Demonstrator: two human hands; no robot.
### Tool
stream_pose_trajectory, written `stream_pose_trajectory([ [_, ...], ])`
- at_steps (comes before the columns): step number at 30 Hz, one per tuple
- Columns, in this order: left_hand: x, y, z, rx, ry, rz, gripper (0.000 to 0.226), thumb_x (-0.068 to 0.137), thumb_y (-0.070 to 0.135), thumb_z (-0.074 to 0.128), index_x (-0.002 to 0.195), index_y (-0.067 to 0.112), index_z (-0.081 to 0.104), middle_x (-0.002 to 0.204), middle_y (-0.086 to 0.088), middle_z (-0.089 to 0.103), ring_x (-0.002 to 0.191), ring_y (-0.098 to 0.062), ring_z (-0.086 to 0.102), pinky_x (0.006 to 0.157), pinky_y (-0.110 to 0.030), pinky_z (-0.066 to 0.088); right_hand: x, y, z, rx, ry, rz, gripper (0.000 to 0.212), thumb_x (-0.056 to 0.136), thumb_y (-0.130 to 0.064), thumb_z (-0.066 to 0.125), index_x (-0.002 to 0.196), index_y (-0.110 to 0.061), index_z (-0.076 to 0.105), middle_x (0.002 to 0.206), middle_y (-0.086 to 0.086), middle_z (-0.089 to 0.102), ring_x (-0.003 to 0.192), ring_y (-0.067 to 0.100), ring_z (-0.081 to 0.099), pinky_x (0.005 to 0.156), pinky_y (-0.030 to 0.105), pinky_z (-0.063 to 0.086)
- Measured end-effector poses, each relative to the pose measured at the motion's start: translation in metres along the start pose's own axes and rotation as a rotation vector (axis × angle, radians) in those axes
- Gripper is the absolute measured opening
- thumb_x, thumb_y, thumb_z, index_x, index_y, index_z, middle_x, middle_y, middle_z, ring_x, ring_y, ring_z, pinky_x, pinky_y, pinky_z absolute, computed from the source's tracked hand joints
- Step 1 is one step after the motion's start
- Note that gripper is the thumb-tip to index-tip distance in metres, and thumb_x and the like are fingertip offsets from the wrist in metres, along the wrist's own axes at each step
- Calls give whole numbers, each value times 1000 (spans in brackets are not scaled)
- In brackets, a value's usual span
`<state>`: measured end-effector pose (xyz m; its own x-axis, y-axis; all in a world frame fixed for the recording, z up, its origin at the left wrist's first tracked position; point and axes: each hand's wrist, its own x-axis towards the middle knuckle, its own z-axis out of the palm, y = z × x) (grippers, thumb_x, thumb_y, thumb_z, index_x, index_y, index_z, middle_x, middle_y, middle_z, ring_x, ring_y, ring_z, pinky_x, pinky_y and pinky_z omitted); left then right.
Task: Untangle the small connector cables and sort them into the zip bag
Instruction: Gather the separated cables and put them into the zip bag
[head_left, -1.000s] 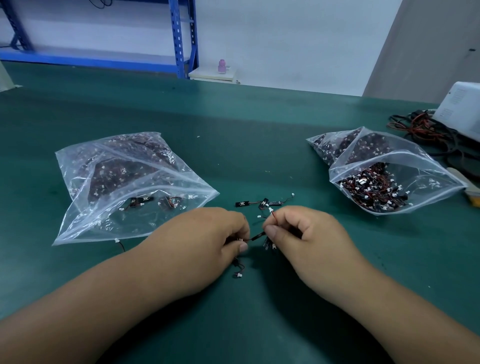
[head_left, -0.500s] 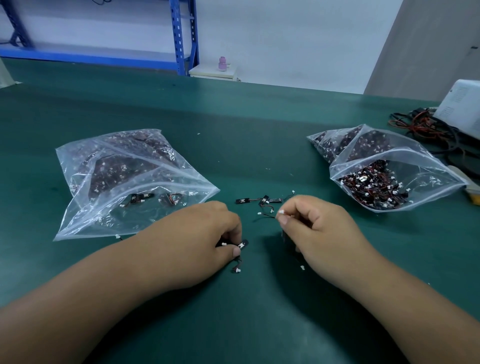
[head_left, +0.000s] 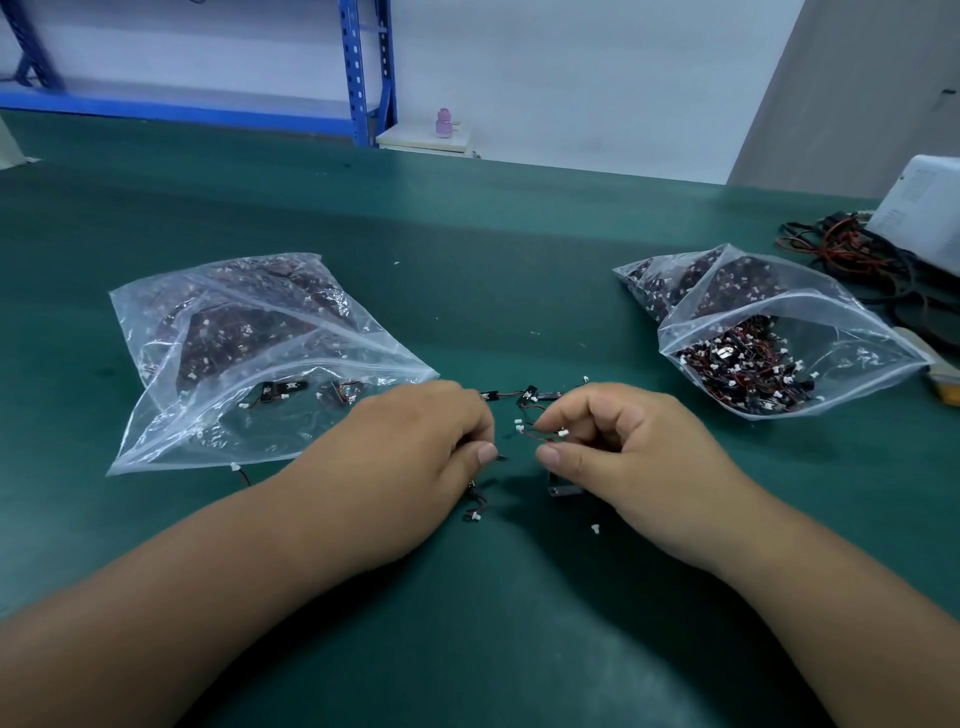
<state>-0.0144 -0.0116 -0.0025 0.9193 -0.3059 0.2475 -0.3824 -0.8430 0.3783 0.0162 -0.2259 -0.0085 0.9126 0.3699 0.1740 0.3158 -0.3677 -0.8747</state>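
Observation:
Two clear zip bags lie on the green table. The left zip bag (head_left: 249, 358) holds several sorted connector cables near its mouth. The right zip bag (head_left: 769, 343) holds a tangled heap of red and black cables with white plugs. Between them my left hand (head_left: 410, 457) pinches a small connector cable (head_left: 475, 506) whose white plug dangles below the thumb. My right hand (head_left: 618, 452) pinches another small cable (head_left: 540, 434) with white plugs. A short row of loose cables (head_left: 519, 397) lies just beyond both hands.
A pile of red and black wires (head_left: 852, 254) and a white device (head_left: 924, 213) sit at the far right edge. One loose plug (head_left: 236, 467) pokes out under the left bag. A blue shelf frame (head_left: 363, 67) stands behind the table.
My hands pulled apart, separating the cables. The right hand moved up and right with its cable. The left hand stayed low with its own piece.

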Motion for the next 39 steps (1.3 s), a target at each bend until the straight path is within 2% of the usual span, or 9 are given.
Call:
stream_pose_trajectory([
  [2,1,-1,1,10,-29,-1,13,95,41,45,84,35,47,87,17,50,90,-3,44,84,-27,35,1,-1,-4,34,-16,26,15,80,-7,80,82,-21,73,65,3,60,58,8,50,57,20,45],
  [7,4,0,11,141,-107,-3,11,96,45,40,91,39,46,93,19,48,97,-5,42,95,-32,27,5,0,-8,-56,-56,102,19,77,-5,82,80,-22,75,55,-16,52,51,1,44,53,12,38],
  [14,7,-4,14,225,-69,-22,20,94,52,38,99,38,52,91,18,52,94,-5,50,95,-34,31,6,5,-6,-59,49,99,22,83,-1,75,84,-23,74,70,-10,67,61,2,54,61,14,45],
  [17,7,-7,10,206,-94,-31,27,92,54,32,96,38,54,90,17,53,91,-4,49,96,-36,34,8,8,-11,-183,94,82,18,84,-7,73,76,-23,73,67,-14,67,56,-2,52,56,11,42],
  [21,3,-11,5,157,-139,-25,32,84,64,38,97,40,54,93,21,50,96,1,45,95,-32,31,5,9,-17,-401,-30,73,17,84,-22,74,72,-33,69,65,-19,65,55,-3,53,54,13,41],
  [25,1,-12,2,124,-133,-6,19,82,59,51,91,43,56,94,24,49,100,2,44,100,-33,31,4,12,-20,-480,-57,70,20,83,-24,75,69,-35,67,67,-21,64,56,-1,53,55,15,42],
  [31,1,-8,-1,84,-188,31,27,78,42,44,100,46,60,101,27,49,106,3,39,107,-35,26,4,11,-22,-417,48,15,21,81,-17,74,73,-35,68,67,-26,62,54,-2,53,53,12,40],
  [36,1,-7,1,82,-166,65,36,80,44,41,109,48,63,109,31,51,110,4,39,109,-37,25,4,13,-30,-567,-43,55,18,75,-20,70,80,-37,68,81,-17,64,71,0,59,68,25,50],
  [39,1,-7,1,102,-191,102,41,83,54,40,117,48,61,114,34,48,113,6,37,108,-36,24,4,12,-26,-517,-98,3,18,73,-28,78,86,-35,68,86,-17,56,79,-1,55,70,19,44],
])
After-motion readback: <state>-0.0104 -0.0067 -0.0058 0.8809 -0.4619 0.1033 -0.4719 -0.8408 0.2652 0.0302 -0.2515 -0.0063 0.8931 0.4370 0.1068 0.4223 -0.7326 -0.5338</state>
